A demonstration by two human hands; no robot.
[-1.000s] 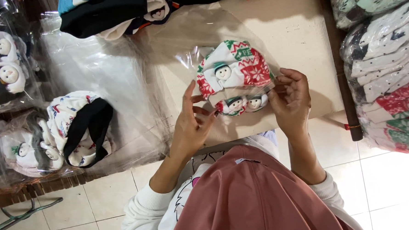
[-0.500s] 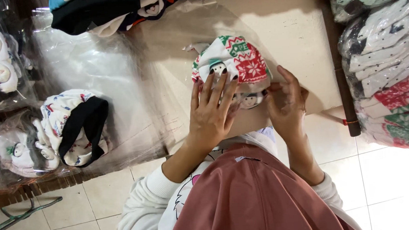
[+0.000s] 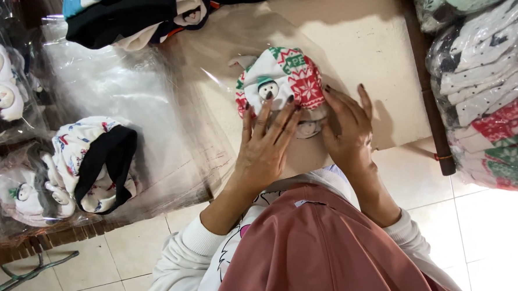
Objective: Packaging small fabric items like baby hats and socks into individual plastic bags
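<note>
- Since the earlier frames, the folded knit bundle (image 3: 279, 83), white with red and green festive patterns, has been set lower on the cream board (image 3: 359, 48); both hands have been flattened onto it.
- Left hand (image 3: 265, 148): fingers spread, pressing the bundle's near edge; nothing gripped.
- Right hand (image 3: 345, 130): open, laid on the bundle's right side.
- Step judged: pressing flat inside clear plastic wrap (image 3: 152, 109); a firm, even smoothing is called for next.
- Surroundings: bagged knitwear stacks (image 3: 489, 83) at right, black-lined garment (image 3: 96, 161) at left, tiled floor (image 3: 129, 250) below.
</note>
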